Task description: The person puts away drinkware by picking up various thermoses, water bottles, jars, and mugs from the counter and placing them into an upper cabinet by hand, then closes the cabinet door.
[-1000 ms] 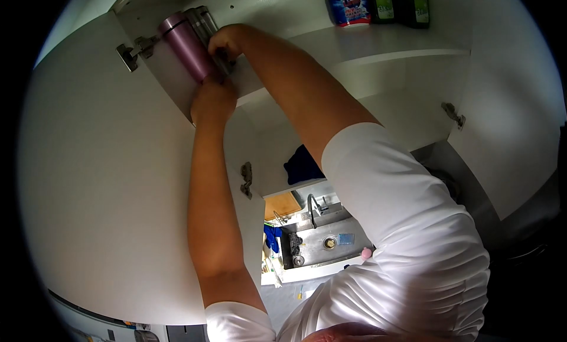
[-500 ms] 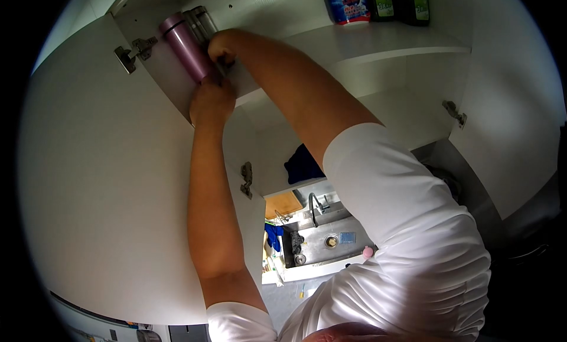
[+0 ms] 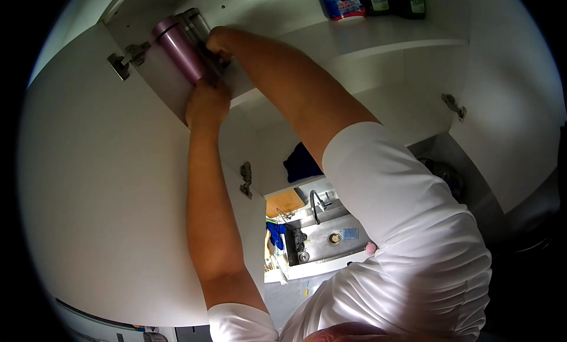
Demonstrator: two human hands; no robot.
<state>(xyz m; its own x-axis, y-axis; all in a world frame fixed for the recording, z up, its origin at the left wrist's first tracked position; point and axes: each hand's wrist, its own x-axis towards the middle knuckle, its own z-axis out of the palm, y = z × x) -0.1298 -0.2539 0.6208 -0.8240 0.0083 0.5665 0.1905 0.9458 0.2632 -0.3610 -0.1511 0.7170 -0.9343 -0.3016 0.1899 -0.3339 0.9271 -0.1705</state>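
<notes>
1 flask point(image 3: 180, 52), 3 btls point(image 3: 378, 2), lbls point(image 3: 417, 0) illegible

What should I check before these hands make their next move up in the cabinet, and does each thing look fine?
1. Left hand at the near end of the pink bottle: ok.
2. Firmness of that hold: cannot tell, the fingers are mostly hidden.
3. Right hand gripping the clear container: cannot tell; it is close by, but its fingertips are hidden.
4. Visible gap between pink bottle and clear container: not ok, they overlap in this view.
5. Left cabinet door open: ok.
6. Blue bottle well apart from both hands: ok, it is farther right on the shelf.
</notes>
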